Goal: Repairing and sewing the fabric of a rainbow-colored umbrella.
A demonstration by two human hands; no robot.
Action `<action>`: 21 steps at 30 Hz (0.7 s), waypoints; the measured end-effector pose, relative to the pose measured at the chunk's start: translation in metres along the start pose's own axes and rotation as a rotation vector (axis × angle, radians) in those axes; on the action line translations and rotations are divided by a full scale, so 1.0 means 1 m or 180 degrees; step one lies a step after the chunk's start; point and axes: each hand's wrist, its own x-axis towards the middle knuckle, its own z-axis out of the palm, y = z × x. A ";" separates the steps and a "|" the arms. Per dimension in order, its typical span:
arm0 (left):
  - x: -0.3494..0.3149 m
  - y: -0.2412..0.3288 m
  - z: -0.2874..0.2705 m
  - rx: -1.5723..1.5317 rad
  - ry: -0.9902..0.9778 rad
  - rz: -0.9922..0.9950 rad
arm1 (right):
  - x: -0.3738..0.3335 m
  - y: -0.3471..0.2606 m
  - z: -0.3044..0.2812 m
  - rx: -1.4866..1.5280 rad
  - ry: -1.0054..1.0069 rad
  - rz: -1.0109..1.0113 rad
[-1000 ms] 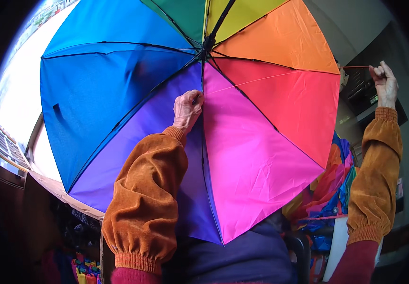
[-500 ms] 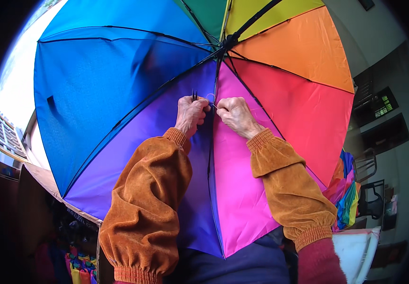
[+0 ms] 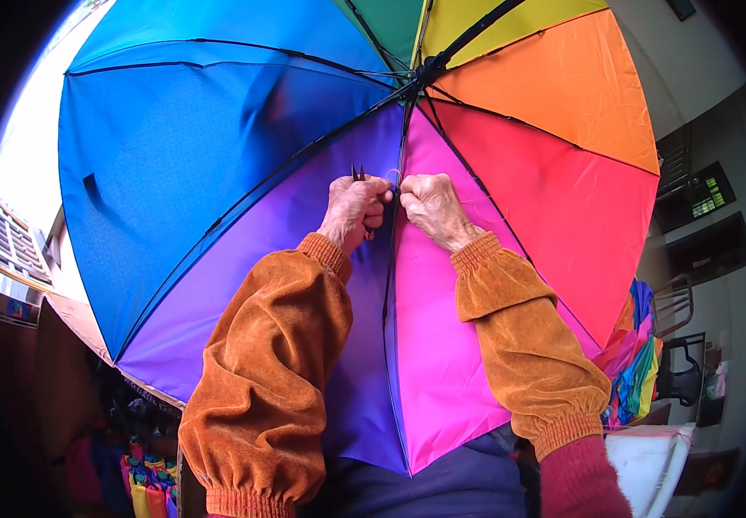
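An open rainbow umbrella [image 3: 545,216] spreads in front of me, its underside showing, with black ribs meeting at a dark hub [image 3: 429,71]. Both my hands are at the rib [image 3: 387,285] between the purple and pink panels. My left hand [image 3: 354,205] is closed round small thread snips [image 3: 357,173]; their two dark points stick up above the fingers. Close beside it on the pink side, my right hand [image 3: 433,207] pinches thread at the rib. A thin pale loop of thread [image 3: 393,175] rises between the hands. The fingertips hide the exact spot being worked.
More rainbow fabric [image 3: 636,363] hangs at the right, near a dark chair [image 3: 682,371] and a white board-like surface [image 3: 645,457]. Folded colourful umbrellas [image 3: 150,488] lie low at the left. The umbrella's left edge reaches over a brown ledge [image 3: 79,324] by a bright window.
My right hand has drawn in toward the left, and the gap between the hands has narrowed. The umbrella's hub and right edge have shifted slightly to the right in view.
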 end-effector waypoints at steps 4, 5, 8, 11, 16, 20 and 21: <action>-0.001 -0.001 0.000 -0.0188 0.0153 -0.0022 | 0.001 0.003 -0.003 0.0056 -0.0106 -0.0123; 0.000 -0.002 0.001 -0.0228 0.0130 0.0038 | 0.002 0.004 -0.005 0.0062 -0.0290 -0.0062; 0.001 -0.005 0.004 -0.0307 0.0079 0.0150 | 0.004 0.005 -0.008 -0.0003 -0.0472 -0.0004; -0.004 -0.002 0.007 -0.0088 0.0125 0.0288 | 0.007 0.000 -0.007 -0.0111 -0.0472 -0.0061; -0.001 -0.002 0.003 -0.0100 0.0032 0.0213 | 0.001 -0.001 0.001 -0.0032 -0.0125 0.0066; -0.003 -0.001 0.007 -0.0006 -0.0078 0.0268 | -0.005 0.005 0.013 -0.0042 0.0302 -0.0206; -0.004 -0.001 0.009 0.0080 -0.0037 0.0295 | -0.006 0.005 0.016 -0.0022 0.0480 -0.0236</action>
